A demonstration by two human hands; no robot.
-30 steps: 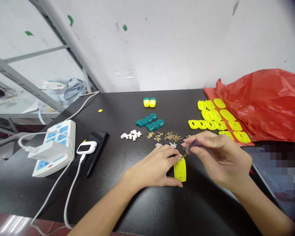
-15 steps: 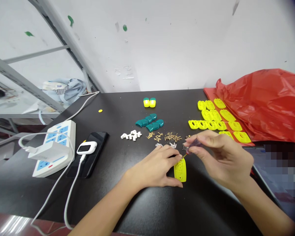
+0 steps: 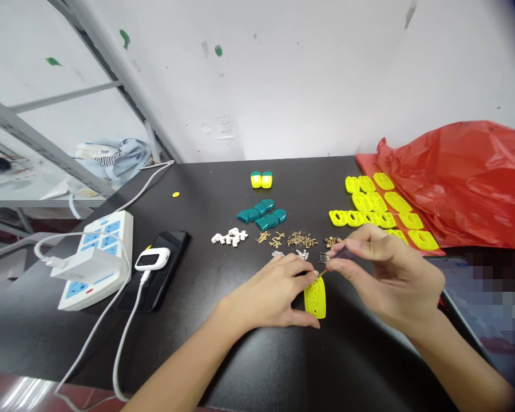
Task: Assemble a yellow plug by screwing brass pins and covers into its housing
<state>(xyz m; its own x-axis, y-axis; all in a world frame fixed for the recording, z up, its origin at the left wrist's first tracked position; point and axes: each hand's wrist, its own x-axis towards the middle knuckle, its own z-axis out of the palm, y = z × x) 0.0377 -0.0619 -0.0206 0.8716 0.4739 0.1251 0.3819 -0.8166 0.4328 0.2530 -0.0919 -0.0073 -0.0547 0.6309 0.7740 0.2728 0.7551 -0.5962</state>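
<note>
My left hand (image 3: 283,289) holds a yellow plastic shell (image 3: 315,300) against the dark table, fingers at its upper end and thumb by its lower left corner. In my right hand (image 3: 386,280), thumb and fingers pinch the dark purple handle of a small screwdriver (image 3: 344,252). Its thin shaft slants down to the shell's top end, close to my left fingertips, which partly hide the tip. Just beyond my hands lie brass-coloured pins (image 3: 301,239), small brass pieces (image 3: 332,242), silvery clips (image 3: 302,254) and thin metal pins (image 3: 324,257).
White plastic pieces (image 3: 230,237), teal shells (image 3: 261,214) and two yellow-green assembled cases (image 3: 261,179) lie farther back. More yellow shells (image 3: 375,201) sit at right, beside a red plastic bag (image 3: 463,183). At left are a power strip (image 3: 98,257) and a phone (image 3: 170,274) with cables.
My right hand has shifted very slightly and the screwdriver handle has turned a little, exposing more of the small brass pieces. My left hand and the yellow shell stay nearly in place.
</note>
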